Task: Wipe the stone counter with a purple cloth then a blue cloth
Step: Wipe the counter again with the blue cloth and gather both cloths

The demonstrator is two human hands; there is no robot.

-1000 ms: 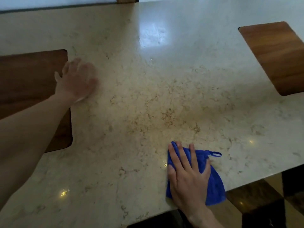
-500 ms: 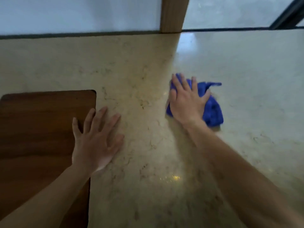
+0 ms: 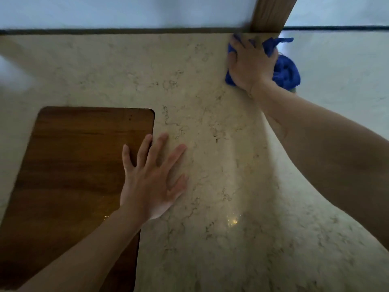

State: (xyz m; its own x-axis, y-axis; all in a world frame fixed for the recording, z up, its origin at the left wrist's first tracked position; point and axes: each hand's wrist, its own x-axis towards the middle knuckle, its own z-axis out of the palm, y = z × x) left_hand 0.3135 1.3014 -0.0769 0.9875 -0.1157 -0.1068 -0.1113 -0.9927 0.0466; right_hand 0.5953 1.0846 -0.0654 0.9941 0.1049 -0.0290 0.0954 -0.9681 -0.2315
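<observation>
Right hand [image 3: 251, 64] presses blue cloth [image 3: 286, 72] on stone counter [image 3: 210, 123].

Hands: two, left [image 3: 150, 182] and right [image 3: 250, 64]
Cloths: one, blue [image 3: 286, 72], lying at 1 o'clock
Wood panels: one [image 3: 69, 165]
Posts: one [image 3: 271, 13]

Home-like interior, polished stone counter [image 3: 210, 144], inset wood panel [image 3: 73, 165], wooden post [image 3: 271, 13]
</observation>
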